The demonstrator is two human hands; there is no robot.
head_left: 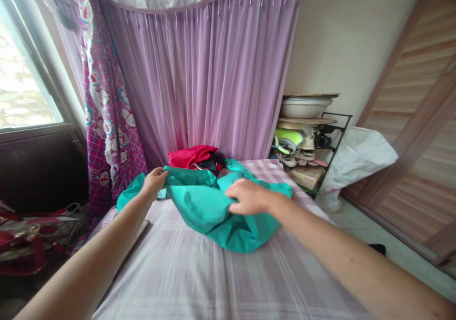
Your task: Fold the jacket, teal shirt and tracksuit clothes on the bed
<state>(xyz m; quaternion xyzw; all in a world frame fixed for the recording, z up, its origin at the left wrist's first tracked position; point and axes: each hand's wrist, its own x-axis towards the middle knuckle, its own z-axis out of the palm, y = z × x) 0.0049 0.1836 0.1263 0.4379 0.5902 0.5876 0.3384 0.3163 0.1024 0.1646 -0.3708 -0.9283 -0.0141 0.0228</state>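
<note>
A teal green garment (199,206) is spread in loose folds over the bed; its exact kind I cannot make out. My left hand (155,181) pinches its upper left edge, fingers closed on the cloth. Curled on the middle of the same fabric is my right hand (245,196), gripping a fold. Part of the garment hangs beyond my left wrist, and another part reaches out to the right past my right hand. Behind it lies a heap of clothes with a red cloth (192,156) on top and dark cloth (213,164) beside it.
The bed has a checked pale sheet (171,272). Purple curtains (213,82) hang behind it. To the right stand a black rack (333,156) with shoes and a basin (306,107), a white sack (363,158) and a wooden door (409,134). A window (24,72) is on the left.
</note>
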